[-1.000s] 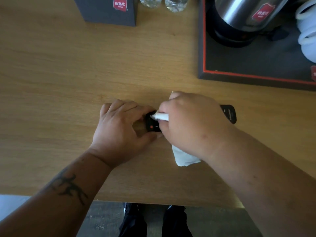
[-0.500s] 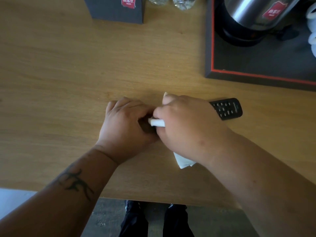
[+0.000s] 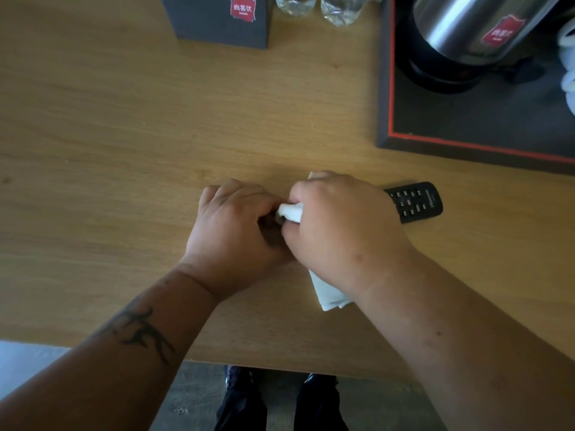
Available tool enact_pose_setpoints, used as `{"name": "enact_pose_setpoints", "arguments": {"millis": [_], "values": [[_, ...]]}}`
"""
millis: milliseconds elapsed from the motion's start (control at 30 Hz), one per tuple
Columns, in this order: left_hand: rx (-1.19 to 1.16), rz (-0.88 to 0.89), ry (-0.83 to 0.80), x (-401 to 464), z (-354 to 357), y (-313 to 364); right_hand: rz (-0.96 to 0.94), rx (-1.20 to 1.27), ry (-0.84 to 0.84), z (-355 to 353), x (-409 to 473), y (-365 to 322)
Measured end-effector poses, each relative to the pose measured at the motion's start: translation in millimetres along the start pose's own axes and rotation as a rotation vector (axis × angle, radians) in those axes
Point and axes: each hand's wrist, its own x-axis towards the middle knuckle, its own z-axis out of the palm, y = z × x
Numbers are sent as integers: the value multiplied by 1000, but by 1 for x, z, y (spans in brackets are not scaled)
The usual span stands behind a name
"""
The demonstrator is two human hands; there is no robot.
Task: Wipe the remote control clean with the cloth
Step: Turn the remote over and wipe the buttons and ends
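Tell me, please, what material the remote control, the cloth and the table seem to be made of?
Remote control: likely matte black plastic; it shows rows of small buttons.
Cloth: soft white fabric or perhaps paper tissue; it folds and bunches under the right hand.
Table: wood or wood-look laminate, with light brown grain lines and a smooth, low-sheen surface.

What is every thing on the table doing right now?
remote control: lying flat, buttons up, mostly hidden by the hands
cloth: bunched in the right hand
left hand: curled over the remote's hidden end
right hand: gripping the cloth
kettle: upright on the tray
tray: flat on the table
dark box: standing
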Motion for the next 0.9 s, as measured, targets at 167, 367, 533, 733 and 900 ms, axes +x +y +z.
{"name": "enact_pose_setpoints", "arguments": {"millis": [167, 367, 533, 733, 900], "values": [[9, 3, -82, 0, -2, -4, 157, 13, 34, -4, 0, 19], [10, 16, -66, 0, -3, 0, -176, 25, -20, 3, -19, 18], [25, 23, -85, 0, -2, -2, -221, 11, -45, 2, -40, 36], [33, 0, -118, 1, -4, -3, -47, 66, 84, 0, -45, 70], [20, -1, -127, 1, -4, -2, 148, 51, 105, -9, -54, 103]]}}
